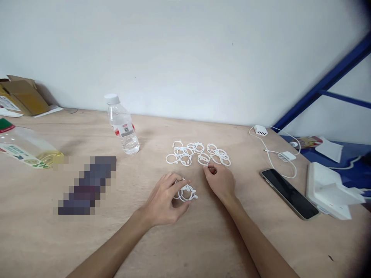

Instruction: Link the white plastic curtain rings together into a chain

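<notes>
Several white plastic rings (197, 153) lie spread in a loose pile on the wooden table (185, 239). My left hand (164, 200) rests on the table with its fingers curled round a small bunch of linked white rings (187, 192). My right hand (219, 181) reaches to the near edge of the pile, its fingertips pinched at one ring (205, 162).
A clear water bottle (122, 125) stands left of the pile. A bottle of yellow liquid (27, 148) lies at far left, a cardboard box (20, 94) behind it. A black phone (290, 193), white chargers (261, 130) with cable and a white box (330, 191) lie at right.
</notes>
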A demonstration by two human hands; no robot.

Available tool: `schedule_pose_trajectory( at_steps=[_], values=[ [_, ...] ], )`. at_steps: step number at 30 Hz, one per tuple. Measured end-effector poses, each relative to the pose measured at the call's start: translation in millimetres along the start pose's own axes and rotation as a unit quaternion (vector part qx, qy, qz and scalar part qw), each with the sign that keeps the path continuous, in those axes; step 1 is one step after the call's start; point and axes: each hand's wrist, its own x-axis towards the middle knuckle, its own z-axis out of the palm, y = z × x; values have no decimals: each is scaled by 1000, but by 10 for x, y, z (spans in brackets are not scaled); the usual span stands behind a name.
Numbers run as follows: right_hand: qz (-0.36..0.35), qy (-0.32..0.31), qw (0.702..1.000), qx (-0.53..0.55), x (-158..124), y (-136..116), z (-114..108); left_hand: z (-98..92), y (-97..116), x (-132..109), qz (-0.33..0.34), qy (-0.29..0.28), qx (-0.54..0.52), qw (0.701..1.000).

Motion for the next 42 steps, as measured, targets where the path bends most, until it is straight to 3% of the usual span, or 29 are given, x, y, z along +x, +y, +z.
schedule_pose_trajectory(
  at_steps=[5,8,12,15,19,23,26,29,35,42],
  values=[
    [41,-2,984,174,-45,31,-68,13,0,-11,-13,-13,21,1000],
    [73,-15,956,283,-46,-3,-149,2,6,-10,-24,-6,14,1000],
    [52,-62,922,379,-66,-86,-246,-14,6,10,-60,21,-13,998],
    [46,-80,932,351,-97,-125,-244,-6,-9,29,-96,46,-22,994],
    [64,-69,948,304,-101,-104,-173,18,-27,40,-97,50,-20,994],
    [75,13,941,330,-82,-58,-142,27,-33,41,-91,44,-22,995],
    [42,49,965,255,-80,-28,-137,26,-38,39,-93,43,-21,995],
    [-8,40,988,150,-83,14,-107,26,-44,36,-93,41,-19,995],
    [-51,40,996,58,-69,94,-30,37,-47,36,-98,35,-16,994],
    [32,-11,997,69,-33,82,-91,37,-62,35,-89,42,-11,995]
  ],
)
